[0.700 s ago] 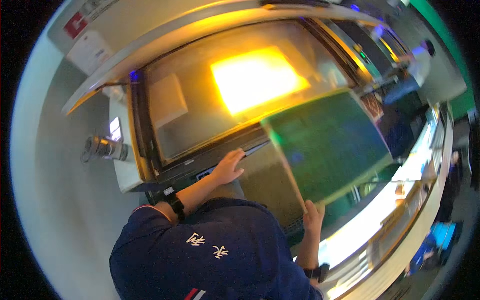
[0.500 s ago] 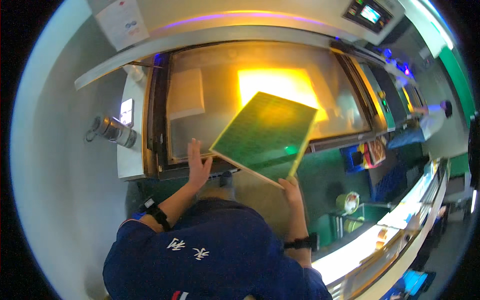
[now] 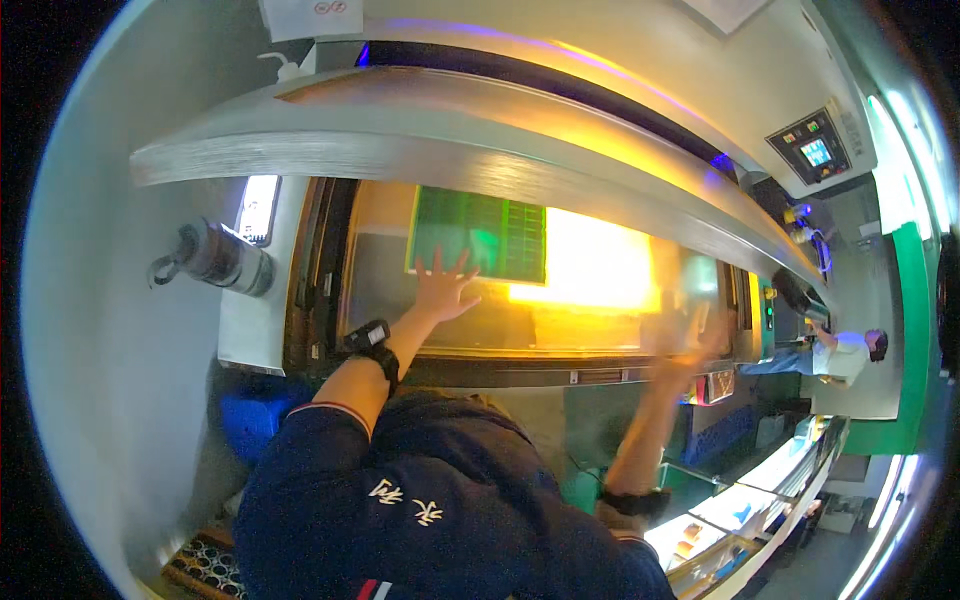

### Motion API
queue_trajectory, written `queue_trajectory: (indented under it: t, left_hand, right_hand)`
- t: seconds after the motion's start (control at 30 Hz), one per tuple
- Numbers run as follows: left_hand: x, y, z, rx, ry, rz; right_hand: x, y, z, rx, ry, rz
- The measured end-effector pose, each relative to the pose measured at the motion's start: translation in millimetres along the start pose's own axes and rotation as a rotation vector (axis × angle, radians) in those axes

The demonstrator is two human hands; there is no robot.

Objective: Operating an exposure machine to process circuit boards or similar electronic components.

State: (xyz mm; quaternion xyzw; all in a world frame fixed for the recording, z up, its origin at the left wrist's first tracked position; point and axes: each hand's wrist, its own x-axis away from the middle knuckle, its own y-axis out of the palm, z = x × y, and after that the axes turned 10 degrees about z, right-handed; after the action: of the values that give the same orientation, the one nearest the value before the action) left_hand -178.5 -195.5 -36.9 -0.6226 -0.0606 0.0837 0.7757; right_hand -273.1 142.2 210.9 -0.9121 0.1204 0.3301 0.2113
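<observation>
A thin green rectangular panel (image 3: 512, 230) with a yellowish rim and faint grid marks lies flat on the machine's glass bed (image 3: 440, 335). My left hand (image 3: 443, 292) rests with its fingers spread at the panel's near left edge. Farther right, over the bed's near right part, my right hand (image 3: 694, 338) is smeared by motion. Its fingers are too blurred to read, and the panel lies apart from it. A bright yellow patch of light (image 3: 605, 265) glows beside the panel's right edge. Above the bed, a wide metal lid (image 3: 400, 150) hides the panel's far edge.
On the ledge at left stand a clear bottle with a dark cap (image 3: 215, 258) and a phone (image 3: 259, 208) with its screen lit. A control box with a small screen (image 3: 815, 152) sits at upper right. Another person (image 3: 845, 358) stands at far right, near a lit table (image 3: 690, 535).
The panel has gone from my right hand onto the glass bed, farther left. My left hand has moved forward to its edge. The right hand has moved right, and the lid is lower over the bed.
</observation>
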Motion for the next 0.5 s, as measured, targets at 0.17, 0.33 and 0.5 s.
queue_trajectory:
  t: [0.17, 0.33, 0.5]
  left_hand:
    - [-29, -2, -3, -0.028, 0.008, 0.044]
    - [-23, -22, 19, 0.020, 0.049, 0.000]
    - [56, -42, 105, 0.851, 0.457, -0.535]
  right_hand:
    - [-160, -75, -78, 0.398, -0.534, 0.136]
    - [-152, -78, -58, 0.529, -0.519, -0.095]
    - [-61, -104, -42, 0.628, -0.391, -0.424]
